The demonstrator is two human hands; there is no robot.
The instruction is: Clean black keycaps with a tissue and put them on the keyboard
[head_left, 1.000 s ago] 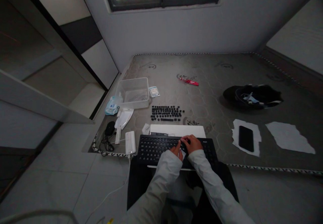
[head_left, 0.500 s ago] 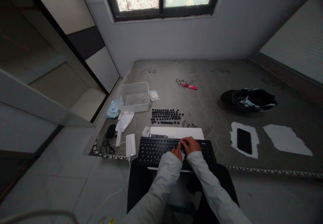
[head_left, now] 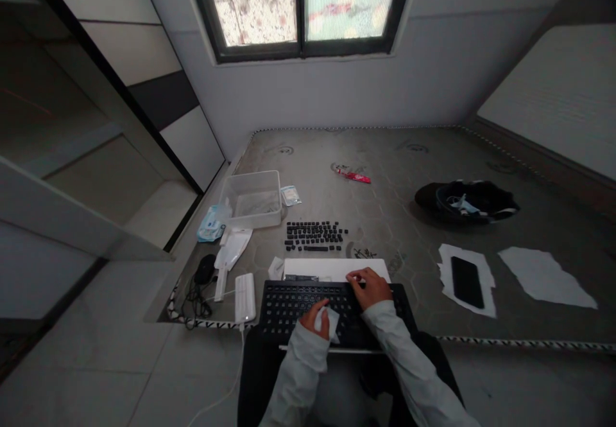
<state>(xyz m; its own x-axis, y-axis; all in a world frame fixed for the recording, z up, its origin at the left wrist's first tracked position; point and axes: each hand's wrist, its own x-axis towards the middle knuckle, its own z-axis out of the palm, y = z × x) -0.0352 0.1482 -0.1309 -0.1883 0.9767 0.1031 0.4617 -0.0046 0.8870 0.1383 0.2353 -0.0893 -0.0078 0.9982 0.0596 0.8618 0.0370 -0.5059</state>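
A black keyboard (head_left: 283, 308) lies across my lap, bare of keycaps over much of its surface as far as I can see. My left hand (head_left: 312, 318) is low over its middle, with a crumpled white wipe (head_left: 331, 325) tucked in the palm under the thumb and the index finger pointing out. My right hand (head_left: 373, 289) hovers at the upper edge, thumb and fingertips pinched together; anything between them is too small to make out. Beyond the keyboard, loose black keycaps (head_left: 315, 233) lie in rows on the grey mattress (head_left: 385, 221).
A white board (head_left: 337, 266) lies behind the keyboard. To the left are a clear plastic box (head_left: 253, 199), a mouse (head_left: 205, 268), a white power bank (head_left: 245, 298) with a cable and a wipes packet (head_left: 210, 223). At right lie a phone (head_left: 466, 282) on tissue and a black cap (head_left: 469, 202).
My hands have moved apart: the left went down and left with the wipe, the right lifted slightly toward the keyboard's upper edge. The whole view has tilted up a little.
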